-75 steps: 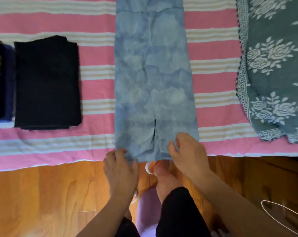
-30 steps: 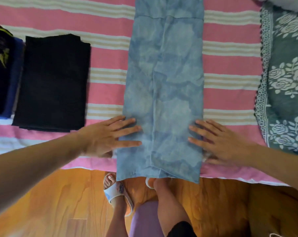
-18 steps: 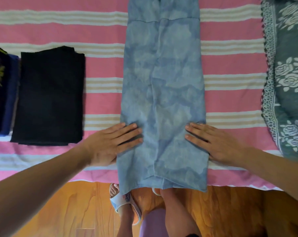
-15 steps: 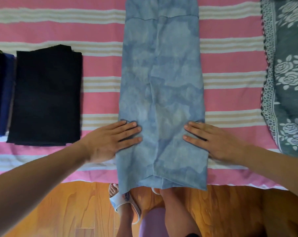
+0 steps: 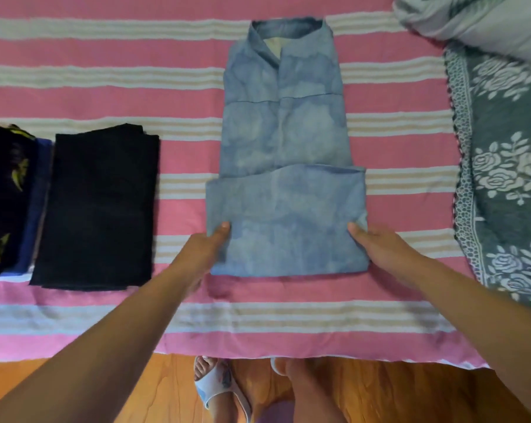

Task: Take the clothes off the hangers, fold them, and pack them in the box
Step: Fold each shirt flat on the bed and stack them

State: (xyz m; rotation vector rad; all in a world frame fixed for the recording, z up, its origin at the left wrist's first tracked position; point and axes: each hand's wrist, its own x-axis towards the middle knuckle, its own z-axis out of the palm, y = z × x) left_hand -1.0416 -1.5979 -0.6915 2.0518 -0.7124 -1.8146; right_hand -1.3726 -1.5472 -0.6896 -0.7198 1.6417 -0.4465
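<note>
Both hands, left hand point(image 5: 207, 250) and right hand point(image 5: 380, 248), grip the folded lower edges of blue shirt point(image 5: 284, 166) on striped bedsheet point(image 5: 105, 87).

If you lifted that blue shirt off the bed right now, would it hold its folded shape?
Probably not: the blue shirt looks thin and soft, so it would likely droop and unfold. The left hand and right hand grip both sides of the folded part, suggesting it needs support. It seems light.
</note>
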